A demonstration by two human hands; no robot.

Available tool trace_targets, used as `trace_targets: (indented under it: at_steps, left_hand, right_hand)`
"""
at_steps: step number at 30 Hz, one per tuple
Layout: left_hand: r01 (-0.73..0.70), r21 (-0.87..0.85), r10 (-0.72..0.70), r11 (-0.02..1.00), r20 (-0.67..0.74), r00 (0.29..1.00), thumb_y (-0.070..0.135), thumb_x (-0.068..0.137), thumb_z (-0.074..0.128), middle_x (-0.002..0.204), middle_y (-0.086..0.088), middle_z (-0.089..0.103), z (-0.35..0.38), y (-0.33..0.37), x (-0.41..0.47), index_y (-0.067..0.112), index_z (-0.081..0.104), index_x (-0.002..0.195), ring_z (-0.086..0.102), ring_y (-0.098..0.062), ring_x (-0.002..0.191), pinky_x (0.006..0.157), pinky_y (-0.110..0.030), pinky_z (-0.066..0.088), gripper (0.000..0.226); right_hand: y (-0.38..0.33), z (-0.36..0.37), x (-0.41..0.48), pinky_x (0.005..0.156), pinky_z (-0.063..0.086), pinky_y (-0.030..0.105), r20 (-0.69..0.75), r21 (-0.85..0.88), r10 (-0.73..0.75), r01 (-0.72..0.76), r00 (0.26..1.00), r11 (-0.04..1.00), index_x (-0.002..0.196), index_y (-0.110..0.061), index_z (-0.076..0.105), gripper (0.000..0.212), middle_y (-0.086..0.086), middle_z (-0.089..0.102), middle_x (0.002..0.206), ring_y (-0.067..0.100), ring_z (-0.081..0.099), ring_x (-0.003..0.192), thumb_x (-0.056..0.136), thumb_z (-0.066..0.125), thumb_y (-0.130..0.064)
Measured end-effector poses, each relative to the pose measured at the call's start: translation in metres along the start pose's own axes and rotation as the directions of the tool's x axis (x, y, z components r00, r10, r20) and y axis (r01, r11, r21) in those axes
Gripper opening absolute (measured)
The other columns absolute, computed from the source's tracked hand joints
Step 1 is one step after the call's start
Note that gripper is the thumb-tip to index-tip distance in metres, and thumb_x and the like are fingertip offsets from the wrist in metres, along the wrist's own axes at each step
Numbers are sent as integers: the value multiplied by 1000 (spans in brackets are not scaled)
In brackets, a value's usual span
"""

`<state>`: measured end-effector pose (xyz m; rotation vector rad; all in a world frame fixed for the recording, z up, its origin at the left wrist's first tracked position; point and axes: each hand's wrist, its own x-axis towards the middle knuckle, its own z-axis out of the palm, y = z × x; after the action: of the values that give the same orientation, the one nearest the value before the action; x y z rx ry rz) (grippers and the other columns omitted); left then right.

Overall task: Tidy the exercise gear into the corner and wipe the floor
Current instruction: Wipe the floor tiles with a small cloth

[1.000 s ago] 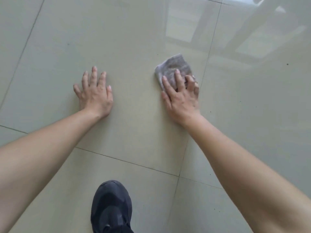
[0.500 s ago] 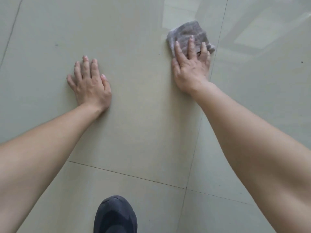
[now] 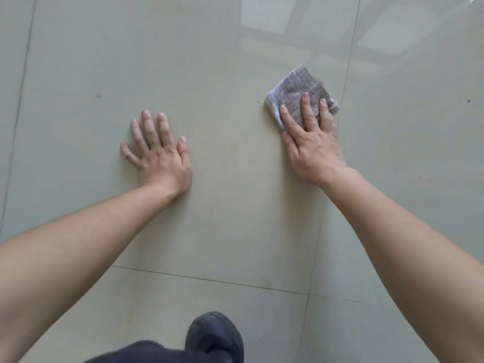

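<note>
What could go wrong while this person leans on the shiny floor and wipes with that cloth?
The left hand presses flat on the glossy floor; on a damp tile it might slip. The small cloth is pinned only under the right hand, so it could slide free. The dark speck farther right may get missed.

Indoor room, maybe home — glossy pale floor tiles (image 3: 222,231), window reflection (image 3: 267,14).

head-worn view, steeply down onto floor (image 3: 222,61)
</note>
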<state>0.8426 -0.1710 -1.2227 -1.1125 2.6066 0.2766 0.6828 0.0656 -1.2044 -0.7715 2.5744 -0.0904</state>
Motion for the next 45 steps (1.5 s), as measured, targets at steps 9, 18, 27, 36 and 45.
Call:
trace_targets:
  at_steps: [9,18,27,36,45]
  left_hand:
    - [-20,19,9,1000,476,880,57,99,12,154,-9,-40,-48,2,12,16,-27,150,-34,-35,142,113,-63,-11,76]
    - [-51,179,-98,983,733,674,73,89,34,154,-14,-38,-93,17,34,14,-26,150,-32,-38,142,119,-54,-4,104]
    - [-25,159,-113,987,797,593,83,81,34,146,-9,-49,-92,12,38,21,-38,143,-42,-34,136,118,-52,-10,114]
    - [-8,151,-95,988,662,743,95,28,63,127,-13,-65,-64,14,16,20,-59,120,-54,-38,124,106,-66,-18,169]
    - [-5,127,-80,992,657,749,96,30,61,127,-13,-65,-60,11,16,21,-56,126,-55,-38,123,105,-66,-21,169]
  right_hand:
    - [-20,-41,6,124,-5,42,298,-173,54,-2,953,985,157,-38,-7,56,9,-18,165,42,-13,150,107,18,-41]
    - [16,-61,51,123,0,48,278,-196,24,33,960,980,155,-48,-4,57,3,-15,166,42,-9,151,104,20,-55]
    - [30,-86,198,120,-6,54,-16,-97,213,-213,977,972,158,-40,4,56,10,-10,167,52,-10,147,104,14,-51]
    - [-109,-31,128,123,-2,52,144,-98,-562,576,815,811,155,-40,23,49,4,6,167,48,-7,149,107,22,-46]
    - [42,-91,248,120,-2,61,-28,-280,-27,18,999,960,158,-35,4,66,5,2,168,40,-5,152,95,3,-56]
